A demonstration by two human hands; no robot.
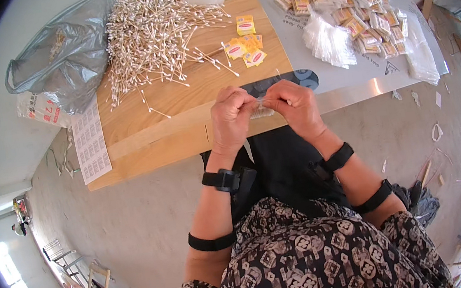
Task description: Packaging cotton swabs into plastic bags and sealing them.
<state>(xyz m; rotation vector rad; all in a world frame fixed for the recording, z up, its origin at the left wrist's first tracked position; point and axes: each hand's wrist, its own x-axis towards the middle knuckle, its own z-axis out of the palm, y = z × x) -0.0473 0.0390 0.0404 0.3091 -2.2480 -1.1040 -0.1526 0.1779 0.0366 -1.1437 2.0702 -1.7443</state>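
We see left hand [231, 121] and right hand [296, 108] both pinched shut on a small clear plastic packet of cotton swabs [261, 108], held between them over the wooden table's [139, 121] near edge. Packet's long axis runs hand to hand; equally near both. Contents mostly hidden by fingers. Loose wooden-stick swab pile [153, 31] lies toward far-left corner.

Matt, pale wood on the counter [180, 121], grain showing. Wooden-stemmed cotton swabs [150, 31] piled there, tips soft and white. Thin clear plastic sleeve [262, 107], glossy, between both hands. Grey plastic bag [65, 55] crinkled, shiny. Glossy yellow paper labels [246, 44]. Floor rough concrete [136, 228].
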